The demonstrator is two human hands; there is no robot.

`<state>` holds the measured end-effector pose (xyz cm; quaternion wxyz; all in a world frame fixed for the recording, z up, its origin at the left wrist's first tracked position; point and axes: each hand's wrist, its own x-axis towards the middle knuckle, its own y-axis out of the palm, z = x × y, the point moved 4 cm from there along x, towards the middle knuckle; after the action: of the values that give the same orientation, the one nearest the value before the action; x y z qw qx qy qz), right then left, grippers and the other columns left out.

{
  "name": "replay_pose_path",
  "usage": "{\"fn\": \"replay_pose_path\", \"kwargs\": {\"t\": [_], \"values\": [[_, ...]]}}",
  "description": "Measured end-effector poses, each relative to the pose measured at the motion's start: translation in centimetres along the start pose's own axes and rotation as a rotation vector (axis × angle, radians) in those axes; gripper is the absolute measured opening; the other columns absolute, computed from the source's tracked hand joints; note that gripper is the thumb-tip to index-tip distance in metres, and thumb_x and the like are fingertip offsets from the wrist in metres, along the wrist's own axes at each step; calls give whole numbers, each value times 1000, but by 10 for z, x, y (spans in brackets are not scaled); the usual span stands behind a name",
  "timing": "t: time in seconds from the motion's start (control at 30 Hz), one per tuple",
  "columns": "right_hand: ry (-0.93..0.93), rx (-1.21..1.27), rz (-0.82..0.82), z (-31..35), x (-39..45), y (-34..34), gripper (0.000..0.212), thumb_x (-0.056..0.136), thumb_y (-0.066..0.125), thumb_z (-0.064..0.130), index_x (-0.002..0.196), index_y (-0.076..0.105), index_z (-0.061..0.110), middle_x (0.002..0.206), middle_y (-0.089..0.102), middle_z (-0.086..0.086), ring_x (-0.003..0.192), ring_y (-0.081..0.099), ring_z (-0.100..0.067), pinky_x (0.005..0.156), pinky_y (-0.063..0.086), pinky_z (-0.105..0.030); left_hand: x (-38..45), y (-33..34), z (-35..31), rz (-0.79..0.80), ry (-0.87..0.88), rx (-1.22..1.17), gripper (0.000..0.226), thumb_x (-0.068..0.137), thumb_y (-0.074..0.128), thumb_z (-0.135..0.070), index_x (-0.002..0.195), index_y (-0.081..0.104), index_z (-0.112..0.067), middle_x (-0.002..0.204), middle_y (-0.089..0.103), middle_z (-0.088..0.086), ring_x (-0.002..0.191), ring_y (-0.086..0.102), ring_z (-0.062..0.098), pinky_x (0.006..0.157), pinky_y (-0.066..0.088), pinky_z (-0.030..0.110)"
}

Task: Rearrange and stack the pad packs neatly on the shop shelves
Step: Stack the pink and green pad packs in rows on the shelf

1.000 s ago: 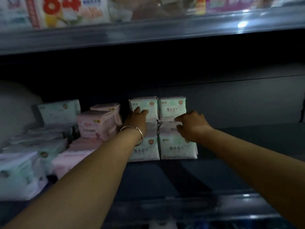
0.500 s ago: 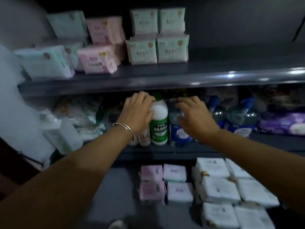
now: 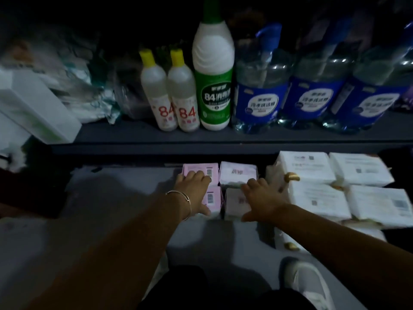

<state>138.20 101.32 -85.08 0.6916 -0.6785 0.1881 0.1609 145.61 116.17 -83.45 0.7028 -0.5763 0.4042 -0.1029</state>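
Both hands lay on the small block of pad packs on the bottom shelf [image 3: 125, 182]. Left hand [image 3: 194, 190] rested with fingers spread and fairly straight over the two pink packs [image 3: 201, 173], thumb down at the near edge of the front one; right hand [image 3: 261, 198] lay likewise flat over the two pale packs [image 3: 238, 174], thumb at the front edge. Neither plainly gripped anything; they seemed to be pressing or about to gather the packs.

By my reading the task was partway through: these four packs sat two by two, touching, fairly square. Just right of them, white packs [image 3: 317, 195] lay flat in rows, some askew at the near edge, so tidying there looked unfinished.

On the shelf above stood two small bottles [image 3: 169, 104] with yellow caps, printed "84" in red, a taller green bottle [image 3: 213, 86] also reading "84" with Chinese characters, and three blue-labelled bottles [image 3: 261, 95] whose Chinese text was too blurred to read. Barcodes showed on the pink packs, QR codes on the white ones.
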Motion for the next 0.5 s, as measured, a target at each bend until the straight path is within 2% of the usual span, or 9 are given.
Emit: {"fn": "replay_pose_path", "kwargs": {"t": [0.1, 0.2, 0.27, 0.4, 0.5], "values": [[27, -47, 30, -1, 12, 16, 91, 75, 70, 51, 144, 23, 15, 144, 30, -10, 130, 31, -29, 105, 32, -43, 15, 20, -3, 17, 16, 41, 83, 72, 73, -45, 138, 30, -17, 138, 34, 5, 127, 32, 25, 104, 28, 39], [31, -106, -7, 1, 21, 25, 91, 75, 72, 47, 143, 23, 11, 143, 29, -12, 129, 31, -30, 104, 32, -43, 27, 34, -4, 18, -19, 33, 85, 71, 75, -42, 137, 30, -15, 137, 34, 6, 127, 33, 25, 105, 27, 38], [32, -155, -70, 3, 25, 29, 85, 77, 71, 42, 141, 26, 9, 141, 32, -13, 126, 33, -30, 102, 33, -43, 30, 42, -6, -6, -43, 58, 82, 71, 75, -40, 135, 31, -14, 136, 35, 7, 125, 34, 25, 106, 27, 38], [24, -176, -183, 5, 31, 36, 57, 87, 59, 31, 134, 36, 10, 133, 37, -13, 119, 36, -29, 97, 35, -41, 35, 54, -12, -63, -84, 130, 76, 72, 75, -36, 132, 33, -13, 131, 37, 8, 120, 36, 25, 103, 30, 37], [7, -106, -166, 5, 33, 38, 57, 84, 61, 30, 133, 36, 14, 137, 38, -13, 122, 36, -29, 101, 32, -40, 37, 60, -13, -55, -102, 109, 70, 74, 74, -26, 131, 34, -15, 131, 42, 8, 120, 40, 26, 101, 32, 36]]}}
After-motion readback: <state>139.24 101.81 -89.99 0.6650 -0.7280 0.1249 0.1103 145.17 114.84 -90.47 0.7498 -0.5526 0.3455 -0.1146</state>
